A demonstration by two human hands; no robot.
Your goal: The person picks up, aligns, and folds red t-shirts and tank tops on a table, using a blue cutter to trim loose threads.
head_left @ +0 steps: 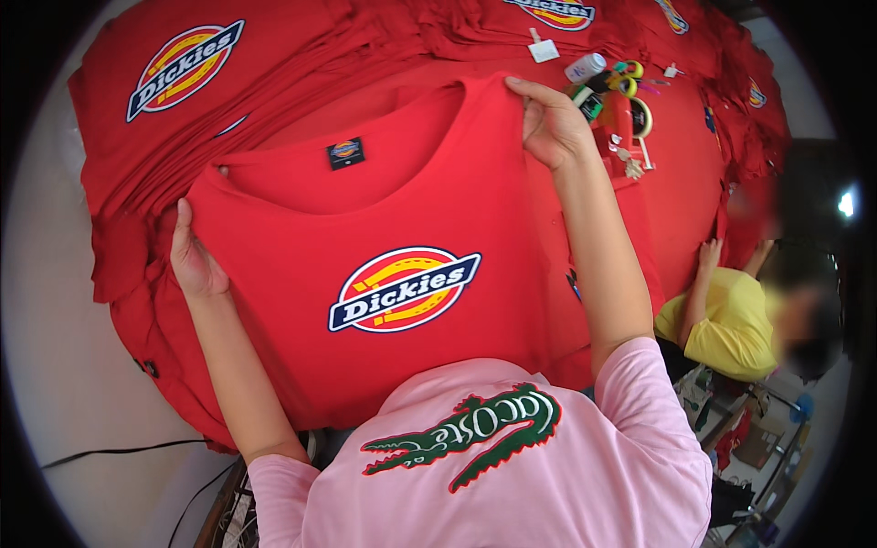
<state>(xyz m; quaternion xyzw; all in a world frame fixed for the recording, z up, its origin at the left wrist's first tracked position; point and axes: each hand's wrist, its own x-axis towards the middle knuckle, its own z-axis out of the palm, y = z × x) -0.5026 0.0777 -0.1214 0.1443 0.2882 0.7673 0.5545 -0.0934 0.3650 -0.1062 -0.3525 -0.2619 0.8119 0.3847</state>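
A red T-shirt (pixel 301 265) is spread out in front of me, its wide neckline toward the far side. A round yellow, red and blue printed emblem (pixel 404 289) marks its chest, and a small black neck label (pixel 346 153) shows inside the collar. My left hand (pixel 197 258) is closed on the left shoulder, the thumb on top and the other fingers mostly hidden behind the cloth. Farther away, my right hand (pixel 554 119) pinches the right shoulder near the collar. Between the hands the cloth hangs fairly smooth, its lower part reaching toward my body.
Piled red shirts (pixel 119 192) line the table's left and far sides. Beyond my right hand are a white bottle (pixel 586 67), yellow-handled scissors (pixel 627 84) and a red tape dispenser (pixel 621 123). A person in a yellow shirt (pixel 731 324) works at the right. A black cable (pixel 128 449) runs lower left.
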